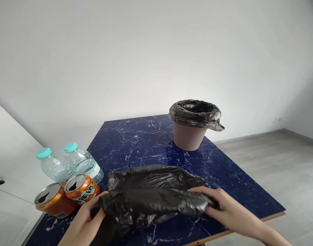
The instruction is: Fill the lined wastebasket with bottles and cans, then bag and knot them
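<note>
A black plastic garbage bag (156,201) is stretched between my two hands above the near part of the table. My left hand (88,218) pinches its left edge, close to the orange cans. On the other side, my right hand (220,208) grips the bag's right edge between thumb and fingers. The bag's mouth looks partly spread, with a fold hanging toward me. Farther back stands a pinkish-grey trash bin (189,136), its rim covered by another black bag (197,114) folded over the outside.
Two opened orange soda cans (55,201) and two clear plastic bottles (82,160) with turquoise caps stand at the table's left edge. The dark blue marble-patterned table (136,140) meets a pale wall (136,61) behind. Grey floor (269,160) lies to the right.
</note>
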Tool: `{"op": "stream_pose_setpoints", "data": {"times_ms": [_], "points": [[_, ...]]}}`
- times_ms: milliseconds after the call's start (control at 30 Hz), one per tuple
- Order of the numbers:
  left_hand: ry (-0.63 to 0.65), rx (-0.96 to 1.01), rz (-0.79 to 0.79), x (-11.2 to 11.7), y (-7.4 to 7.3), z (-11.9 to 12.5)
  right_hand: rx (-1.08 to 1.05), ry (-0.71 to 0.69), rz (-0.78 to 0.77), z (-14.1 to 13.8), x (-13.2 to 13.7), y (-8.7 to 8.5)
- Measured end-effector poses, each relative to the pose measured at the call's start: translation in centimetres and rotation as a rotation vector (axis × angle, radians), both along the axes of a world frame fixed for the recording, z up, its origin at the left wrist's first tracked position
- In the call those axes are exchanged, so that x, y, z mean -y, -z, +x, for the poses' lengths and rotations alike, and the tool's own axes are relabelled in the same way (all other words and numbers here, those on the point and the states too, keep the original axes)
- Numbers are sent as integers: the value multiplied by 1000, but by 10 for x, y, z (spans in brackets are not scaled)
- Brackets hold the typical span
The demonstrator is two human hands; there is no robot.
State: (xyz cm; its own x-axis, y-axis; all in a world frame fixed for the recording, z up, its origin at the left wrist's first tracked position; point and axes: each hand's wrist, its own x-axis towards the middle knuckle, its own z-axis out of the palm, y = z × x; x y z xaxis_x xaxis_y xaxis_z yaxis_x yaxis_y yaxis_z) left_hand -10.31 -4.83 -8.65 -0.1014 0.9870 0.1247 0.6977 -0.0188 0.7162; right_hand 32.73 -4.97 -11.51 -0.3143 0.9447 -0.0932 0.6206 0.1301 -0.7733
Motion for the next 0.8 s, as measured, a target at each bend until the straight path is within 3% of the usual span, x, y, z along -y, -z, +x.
{"op": "stream_pose_setpoints", "data": {"times_ms": [100, 200, 267, 333, 400, 467, 533, 633, 700, 800], "points": [[4, -16, -83, -12, -3, 5, -124, 67, 7, 5, -21, 4], [34, -322, -26, -18, -3, 13, -142, 96, -29, 6, -37, 7], [13, -548, 114, -17, -4, 20, -97, 118, -36, 4, -44, 10], [25, -665, 351, -12, -7, 30, -9, 141, -10, 0, -48, 13], [95, -659, 566, -3, -12, 45, 97, 163, 41, -4, -53, 16], [223, -628, 640, 5, -17, 63, 178, 175, 86, -9, -57, 18], [413, -645, 595, 7, -16, 78, 221, 179, 102, -13, -61, 20], [625, -706, 442, -4, -2, 89, 259, 214, 100, -19, -62, 20], [643, -716, 363, -15, 12, 90, 286, 283, 142, -24, -57, 17], [603, -735, 303, -30, 30, 86, 294, 287, 390, -39, -44, 9]]}}
